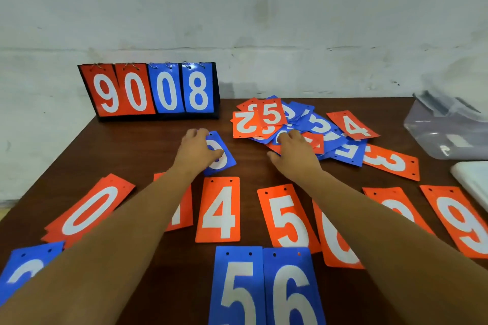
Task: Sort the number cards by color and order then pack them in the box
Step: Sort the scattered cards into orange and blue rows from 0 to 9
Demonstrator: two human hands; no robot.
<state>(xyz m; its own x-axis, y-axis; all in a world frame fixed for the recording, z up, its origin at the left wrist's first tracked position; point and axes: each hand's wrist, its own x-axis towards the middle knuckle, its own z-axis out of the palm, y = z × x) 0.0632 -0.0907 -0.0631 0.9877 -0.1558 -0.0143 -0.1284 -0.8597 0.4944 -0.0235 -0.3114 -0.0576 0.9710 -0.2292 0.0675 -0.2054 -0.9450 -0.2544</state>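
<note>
L hand on a loose blue card, R hand in the unsorted pile; sorting approx. half done.

Left to right: the flip scoreboard (151, 91) is stood at the table's (148, 137) far edge, left of centre. The left hand (196, 152) is laid flat on a blue card (220, 154), fingers spread over its far-left part, thumb on the white digit; card pinned, not lifted. Its long axis is run from the far end toward the near right, so the free end lies right of and nearer than the fingers. The right hand (297, 152) is reached into the mixed pile (295, 121) toward the far right, fingertips curled onto a blue card; a true grip cannot be told. Orange and blue rows are laid along the near edge. The clear box (449, 137) is sat at the right edge, w/ no cards seen in it.
</note>
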